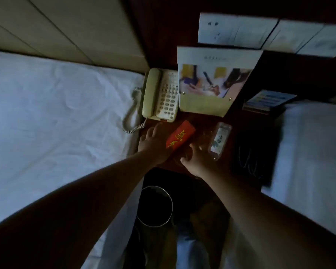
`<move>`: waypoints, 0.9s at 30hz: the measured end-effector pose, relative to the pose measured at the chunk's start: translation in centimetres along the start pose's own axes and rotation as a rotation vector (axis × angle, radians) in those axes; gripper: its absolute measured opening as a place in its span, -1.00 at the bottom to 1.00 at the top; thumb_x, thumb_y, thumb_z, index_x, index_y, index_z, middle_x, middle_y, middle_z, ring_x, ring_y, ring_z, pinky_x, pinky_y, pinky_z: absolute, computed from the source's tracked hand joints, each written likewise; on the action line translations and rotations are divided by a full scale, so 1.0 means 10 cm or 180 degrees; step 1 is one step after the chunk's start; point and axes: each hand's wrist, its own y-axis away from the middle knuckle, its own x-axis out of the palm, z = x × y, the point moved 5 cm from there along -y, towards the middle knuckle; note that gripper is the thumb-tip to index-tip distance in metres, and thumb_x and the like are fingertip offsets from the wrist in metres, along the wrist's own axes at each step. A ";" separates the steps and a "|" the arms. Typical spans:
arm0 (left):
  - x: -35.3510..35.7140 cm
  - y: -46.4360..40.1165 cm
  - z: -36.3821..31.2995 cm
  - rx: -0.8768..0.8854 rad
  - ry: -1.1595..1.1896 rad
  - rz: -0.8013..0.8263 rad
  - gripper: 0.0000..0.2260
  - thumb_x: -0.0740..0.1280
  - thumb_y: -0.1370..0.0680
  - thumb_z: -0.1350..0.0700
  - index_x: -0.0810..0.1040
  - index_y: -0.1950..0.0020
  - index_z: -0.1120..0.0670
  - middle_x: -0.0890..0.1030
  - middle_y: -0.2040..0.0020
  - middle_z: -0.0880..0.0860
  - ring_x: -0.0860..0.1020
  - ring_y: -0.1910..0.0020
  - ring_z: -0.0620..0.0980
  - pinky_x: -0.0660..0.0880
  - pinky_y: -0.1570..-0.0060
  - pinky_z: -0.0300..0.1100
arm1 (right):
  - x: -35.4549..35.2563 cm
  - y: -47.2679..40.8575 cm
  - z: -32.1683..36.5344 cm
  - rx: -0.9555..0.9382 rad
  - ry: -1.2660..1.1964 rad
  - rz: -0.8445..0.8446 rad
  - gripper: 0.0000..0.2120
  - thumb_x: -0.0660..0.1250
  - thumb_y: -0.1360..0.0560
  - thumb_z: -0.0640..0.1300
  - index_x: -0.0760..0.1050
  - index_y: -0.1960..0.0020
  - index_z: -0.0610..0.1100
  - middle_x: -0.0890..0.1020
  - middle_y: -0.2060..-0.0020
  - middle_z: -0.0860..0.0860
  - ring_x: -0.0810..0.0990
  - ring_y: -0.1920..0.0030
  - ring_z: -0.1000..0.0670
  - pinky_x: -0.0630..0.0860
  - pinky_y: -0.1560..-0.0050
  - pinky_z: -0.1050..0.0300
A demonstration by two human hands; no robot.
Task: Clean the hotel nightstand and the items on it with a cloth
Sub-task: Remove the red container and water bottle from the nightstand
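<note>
No cloth can be seen, so the wiping is judged hardly begun. Both hands are spread flat over the dark nightstand (239, 121): the left hand (153, 140) beside a red packet (180, 135), the right hand (197, 159) near a clear bottle (220, 139). Telephone (161, 95) and brochure stand (213, 82) are left unwiped between two white beds (56, 117)

We reach forward with both bare forearms, which enter from the lower corners and converge toward the middle. Our left hand (153, 139) lies flat, palm down, with its fingers straight and spread, pointing away from us. Our right hand (197, 159) sits just beside it, palm down too, fingers splayed and relaxed, thumb out to the left. Neither hand grips anything.
</note>
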 end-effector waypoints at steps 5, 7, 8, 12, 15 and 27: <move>0.20 -0.36 0.05 -0.0224 -0.0369 0.0097 -0.34 0.30 -0.58 -0.19 0.17 -0.60 -0.01 0.18 -0.54 0.09 0.25 -0.47 0.16 0.48 -0.19 0.07 | 0.31 -0.36 -0.09 0.0110 -0.0350 0.0114 -0.29 0.32 -0.57 0.18 0.12 -0.61 0.02 0.04 -0.62 -0.13 0.18 -0.58 -0.22 0.37 -0.44 -0.18; 0.32 -0.44 0.06 -0.0332 -0.0491 0.0277 -0.39 0.25 -0.60 -0.21 0.25 -0.58 0.02 0.18 -0.53 0.11 0.24 -0.46 0.16 0.49 -0.18 0.07 | 0.40 -0.45 -0.11 0.0084 -0.0412 0.0066 -0.27 0.33 -0.56 0.19 0.14 -0.61 0.02 0.00 -0.63 -0.13 0.08 -0.61 -0.21 0.29 -0.49 -0.21; 0.36 -0.46 0.06 -0.0371 -0.0504 0.0358 -0.40 0.24 -0.60 -0.22 0.28 -0.57 0.04 0.17 -0.53 0.11 0.23 -0.47 0.16 0.49 -0.18 0.07 | 0.42 -0.47 -0.11 0.0066 -0.0429 0.0062 -0.27 0.34 -0.55 0.20 0.15 -0.61 0.02 -0.01 -0.63 -0.13 0.04 -0.61 -0.21 0.25 -0.51 -0.21; 0.56 -0.52 0.04 -0.0357 -0.0352 0.0482 -0.39 0.25 -0.60 -0.22 0.27 -0.58 0.00 0.18 -0.51 0.13 0.18 -0.50 0.21 0.46 -0.26 0.14 | 0.50 -0.50 -0.11 0.0075 -0.0293 -0.0006 -0.34 0.32 -0.54 0.24 0.31 -0.52 -0.04 0.25 -0.51 -0.17 0.18 -0.55 -0.24 0.26 -0.49 -0.22; 0.75 -0.48 0.07 -0.0170 -0.0285 0.0734 -0.29 0.25 -0.51 -0.31 0.16 -0.61 -0.14 0.22 -0.51 0.12 0.20 -0.47 0.23 0.41 -0.34 0.19 | 0.59 -0.42 -0.13 0.0139 -0.0140 0.0015 -0.45 0.30 -0.54 0.25 0.47 -0.38 -0.09 0.37 -0.37 -0.16 0.36 -0.42 -0.21 0.38 -0.39 -0.11; 1.54 0.45 0.80 -0.0635 0.1043 0.0929 -0.38 0.32 -0.37 -0.35 0.59 -0.28 0.01 0.60 -0.21 0.11 0.56 -0.24 0.13 0.48 -0.28 0.01 | 1.53 0.33 -0.04 0.0116 -0.0667 0.0231 -0.50 0.37 -0.56 0.16 0.38 -0.44 0.08 0.38 -0.33 -0.06 0.57 -0.21 -0.11 0.55 -0.10 0.06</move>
